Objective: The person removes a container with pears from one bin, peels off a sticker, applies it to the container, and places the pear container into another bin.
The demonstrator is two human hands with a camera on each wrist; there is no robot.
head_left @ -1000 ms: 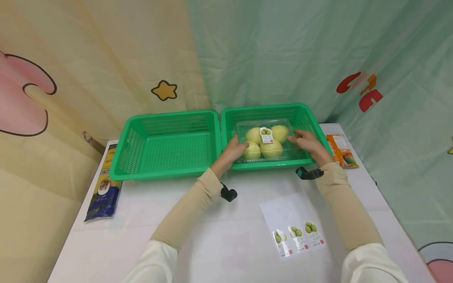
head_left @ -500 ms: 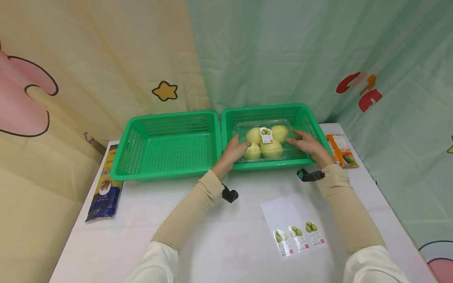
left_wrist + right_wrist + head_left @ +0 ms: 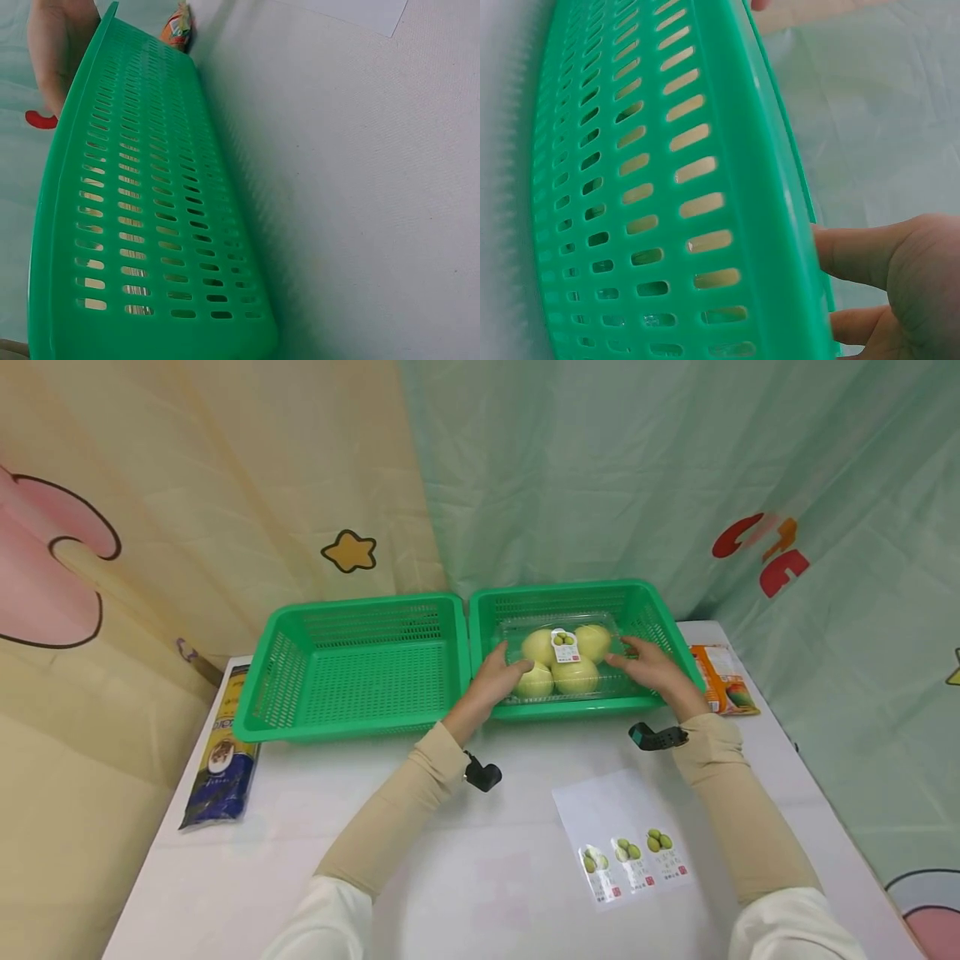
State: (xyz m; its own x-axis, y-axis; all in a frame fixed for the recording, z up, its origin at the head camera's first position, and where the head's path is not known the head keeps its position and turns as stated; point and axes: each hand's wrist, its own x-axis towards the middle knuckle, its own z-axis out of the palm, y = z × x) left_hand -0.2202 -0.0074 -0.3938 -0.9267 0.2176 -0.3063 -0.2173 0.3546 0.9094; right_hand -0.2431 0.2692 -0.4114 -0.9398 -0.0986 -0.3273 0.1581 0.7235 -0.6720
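Note:
A clear plastic fruit box with several round yellow-green fruits sits in the right green basket. A white label with a fruit picture is on its lid. My left hand holds the box's left end, thumb over the lid and fingers at the side. At the right end my right hand holds the box, its thumb toward the lid. In the right wrist view the thumb reaches over the basket's rim, and its tip is hidden.
A second green basket adjoins on the left. A blue and yellow packet lies beside it; an orange packet lies at the right. A label sheet lies on the white table. Curtains hang behind.
Both hands stay at the box's ends with only slight shifts. The right thumb and fingers look spread slightly wider than before. The box and baskets have not visibly moved.

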